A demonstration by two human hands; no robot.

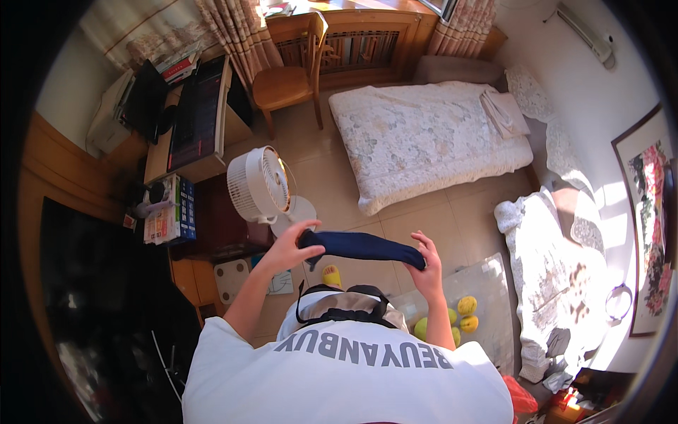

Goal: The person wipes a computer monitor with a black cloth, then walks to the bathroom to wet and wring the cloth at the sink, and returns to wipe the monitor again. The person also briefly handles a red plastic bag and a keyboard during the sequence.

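Observation:
A long strip of folded navy blue fabric (365, 247) is stretched between my hands in front of my body, sagging slightly. My left hand (288, 248) grips its left end between thumb and fingers, where a darker edge and a small loose flap show. At the other end, my right hand (428, 262) pinches the fabric from below, its upper fingers raised. Beneath the cloth I see the tiled floor (365, 273) and a foot in a yellow slipper (331, 275).
A white fan (259, 185) stands just beyond my left hand. Several yellow and green fruits (467, 306) lie on a clear-topped table (492, 281) at right. Further out are a covered bed or bench (413, 138), a wooden chair (283, 85), a desk (220, 132) and a covered sofa (545, 275).

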